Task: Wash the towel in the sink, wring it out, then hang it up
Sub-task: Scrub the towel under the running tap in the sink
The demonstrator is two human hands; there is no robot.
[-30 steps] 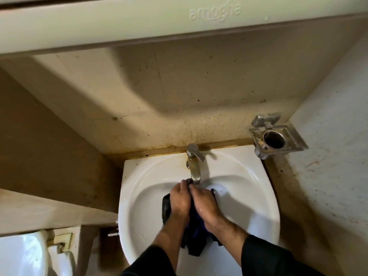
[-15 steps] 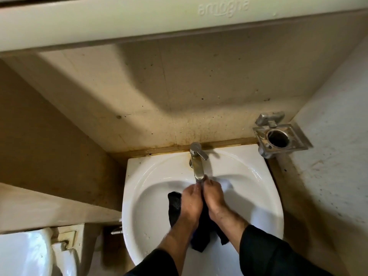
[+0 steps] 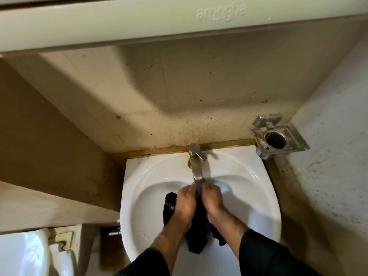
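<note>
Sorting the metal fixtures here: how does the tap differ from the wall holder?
The tap stands on the sink rim's middle, its spout reaching over the basin; the wall holder sits right of the sink. The tap is slim with a lever, the holder square with a round hole. Both are dull metal.

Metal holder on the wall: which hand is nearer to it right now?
Right. The right hand grips the dark towel under the tap, on the side toward the metal holder. The left hand, pressed beside it, is farther away.
</note>
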